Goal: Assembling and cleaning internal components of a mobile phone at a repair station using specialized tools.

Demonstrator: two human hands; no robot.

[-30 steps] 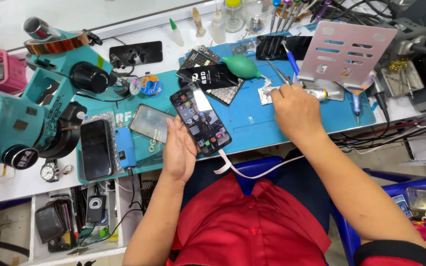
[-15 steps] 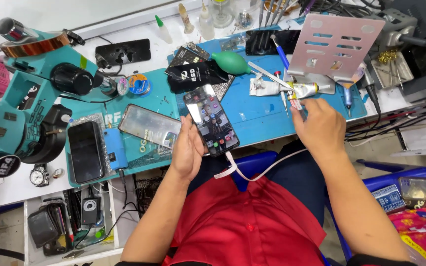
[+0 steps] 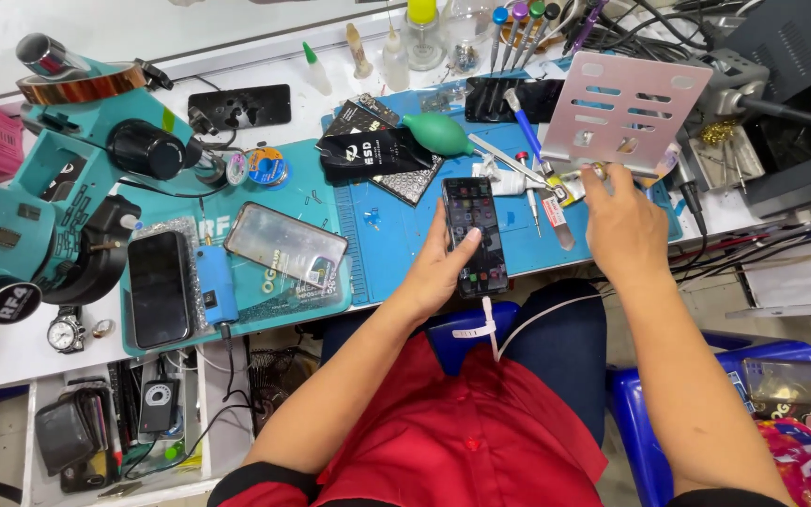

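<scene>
Slim black lit-screen smartphone (image 3: 477, 235) at blue mat's (image 3: 387, 253) near edge, white cable (image 3: 490, 324) plugged | my left hand (image 3: 438, 272) cradles it, thumb on glass | my right hand (image 3: 623, 223) curled over small tools, contents unclear | risk: cable tug could slide the phone off

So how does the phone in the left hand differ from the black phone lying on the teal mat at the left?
The phone in the left hand has its screen lit with rows of icons; the black phone on the teal mat is dark. The held phone has a white cable running from its bottom end; none shows at the mat phone. The left hand grips the first; the second lies untouched beside a blue box. Both are slim, dark rectangles, face up.
</scene>
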